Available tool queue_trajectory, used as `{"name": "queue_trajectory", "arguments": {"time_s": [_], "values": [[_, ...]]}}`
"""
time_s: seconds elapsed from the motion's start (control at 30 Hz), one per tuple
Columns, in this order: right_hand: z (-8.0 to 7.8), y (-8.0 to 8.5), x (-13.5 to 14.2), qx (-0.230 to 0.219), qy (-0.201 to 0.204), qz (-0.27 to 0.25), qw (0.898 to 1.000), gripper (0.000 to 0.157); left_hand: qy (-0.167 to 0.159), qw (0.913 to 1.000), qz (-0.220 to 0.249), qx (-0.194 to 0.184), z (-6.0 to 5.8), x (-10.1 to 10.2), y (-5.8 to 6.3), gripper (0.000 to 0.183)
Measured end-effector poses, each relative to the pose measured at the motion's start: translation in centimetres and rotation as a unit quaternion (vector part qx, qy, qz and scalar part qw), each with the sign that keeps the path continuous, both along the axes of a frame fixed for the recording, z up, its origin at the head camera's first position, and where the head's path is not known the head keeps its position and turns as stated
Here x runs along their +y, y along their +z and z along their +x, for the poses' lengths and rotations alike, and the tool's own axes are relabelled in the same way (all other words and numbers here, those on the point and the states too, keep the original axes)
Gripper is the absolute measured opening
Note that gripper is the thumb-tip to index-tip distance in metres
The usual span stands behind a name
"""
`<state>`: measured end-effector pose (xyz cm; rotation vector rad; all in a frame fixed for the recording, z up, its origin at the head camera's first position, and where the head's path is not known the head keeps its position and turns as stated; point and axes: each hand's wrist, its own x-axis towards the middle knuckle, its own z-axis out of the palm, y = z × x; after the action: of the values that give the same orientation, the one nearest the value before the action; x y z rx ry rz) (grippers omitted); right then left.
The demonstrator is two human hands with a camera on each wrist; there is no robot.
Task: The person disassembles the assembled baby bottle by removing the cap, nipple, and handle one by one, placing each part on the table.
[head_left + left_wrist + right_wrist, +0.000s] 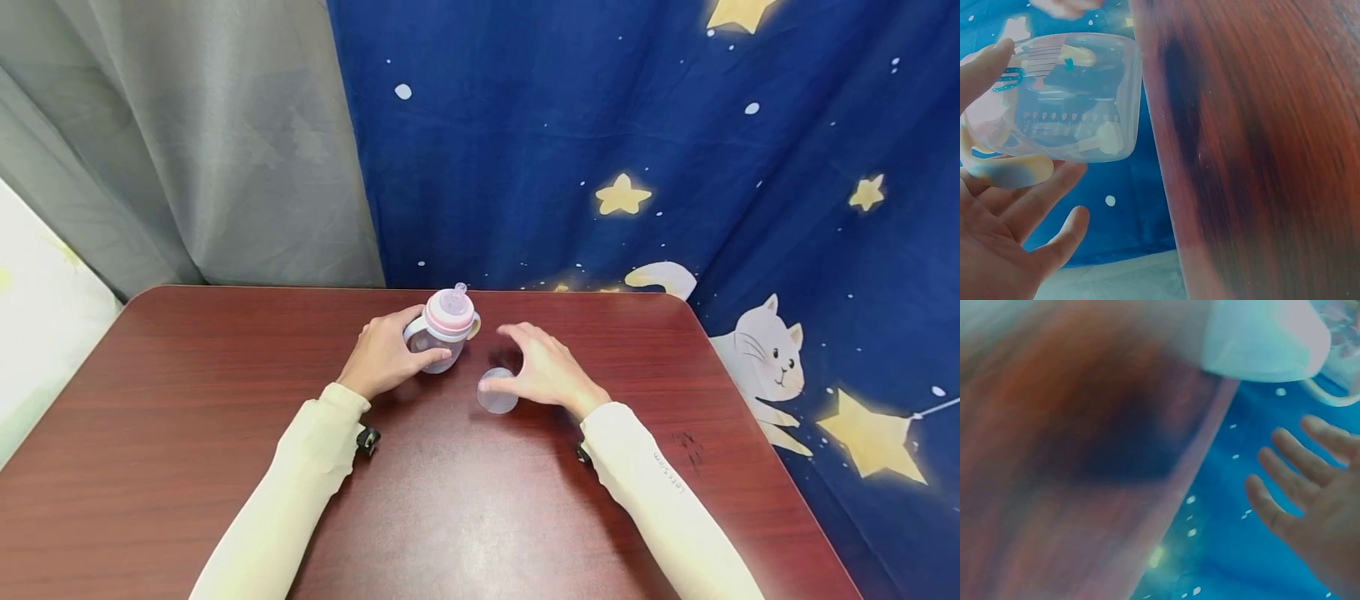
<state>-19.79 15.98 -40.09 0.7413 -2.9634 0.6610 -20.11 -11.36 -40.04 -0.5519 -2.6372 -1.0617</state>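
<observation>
A clear baby bottle (443,329) with a pink-and-white collar, side handles and a bared teat leans slightly to the right in the head view. My left hand (386,352) grips it from the left, thumb across the front of the body. Printed markings show on the bottle (1079,100) in the left wrist view; whether its base meets the table is unclear. A translucent cap (497,391) stands to the right of the bottle. Over it hovers my right hand (551,367), fingers spread and thumb above the cap. In the right wrist view the fingers are apart from the cap (1266,340).
The reddish-brown wooden table (450,500) has rounded far corners. Behind it hang a grey curtain (225,150) and a dark blue curtain (525,150) with stars and a white cat. A dark smudge (687,447) marks the table's right side.
</observation>
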Motion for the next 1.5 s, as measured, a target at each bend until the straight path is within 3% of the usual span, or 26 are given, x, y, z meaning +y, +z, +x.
{"name": "queue_trajectory", "arguments": {"time_s": [0.3, 0.83, 1.27, 1.5], "values": [[0.5, 2.3, -2.5, 0.039, -0.058, -0.092, 0.993, 0.082, 0.002, 0.9988, -0.023, 0.042, 0.3, 0.5, -0.3, 0.062], [1.0, 3.6, -5.7, 0.069, -0.151, -0.093, 0.982, 0.066, 0.014, 0.9949, -0.054, 0.084, 0.7, 1.3, 0.5, 0.059], [1.1, 4.0, -5.4, 0.074, -0.13, -0.111, 0.982, 0.06, -0.012, 0.9939, -0.047, 0.099, 0.7, 1.1, 0.6, 0.052], [0.4, 4.0, -4.3, 0.059, -0.031, -0.153, 0.986, 0.058, -0.04, 0.997, -0.016, 0.064, 0.6, 0.7, 0.5, 0.058]]}}
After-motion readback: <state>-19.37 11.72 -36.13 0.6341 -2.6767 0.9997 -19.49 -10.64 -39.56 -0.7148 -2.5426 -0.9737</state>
